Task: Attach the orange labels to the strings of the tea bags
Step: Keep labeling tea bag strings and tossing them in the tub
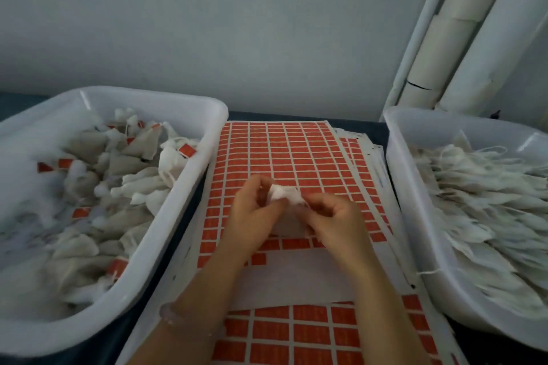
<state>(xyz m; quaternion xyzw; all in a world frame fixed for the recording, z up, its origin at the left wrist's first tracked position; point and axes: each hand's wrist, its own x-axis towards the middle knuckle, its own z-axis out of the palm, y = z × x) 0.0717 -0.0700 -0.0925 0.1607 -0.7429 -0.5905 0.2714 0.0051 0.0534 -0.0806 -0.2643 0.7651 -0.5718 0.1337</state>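
Orange labels (281, 154) covered a white sheet (296, 275) that lay flat on the dark blue counter (361, 124), between two white tubs. More sheets were stacked under it, their edges showing along its right side, and another sheet overlapped it at the near end. A strip of bare backing ran across the top sheet just below the hands, with a few labels left at its left end. Both hands met above the middle of the sheet and held one white tea bag (284, 195) between them. The left hand (255, 210) had its fingers curled round the bag's left part, thumb on top. The right hand (335, 216) pinched the bag's right end with curled fingers; a thin string seemed to trail there, though blur made it hard to tell. A pale bracelet (170, 312) sat on the left wrist. The left tub (189, 104) held a loose heap of tagged bags (139, 157), several with orange labels showing. The right tub (397, 163) held untagged bags (480, 204), laid roughly in one direction with white strings at their ends. One string hung over that tub's near rim. White tubes (444, 53) leaned against the grey wall (207, 24) behind the right tub.
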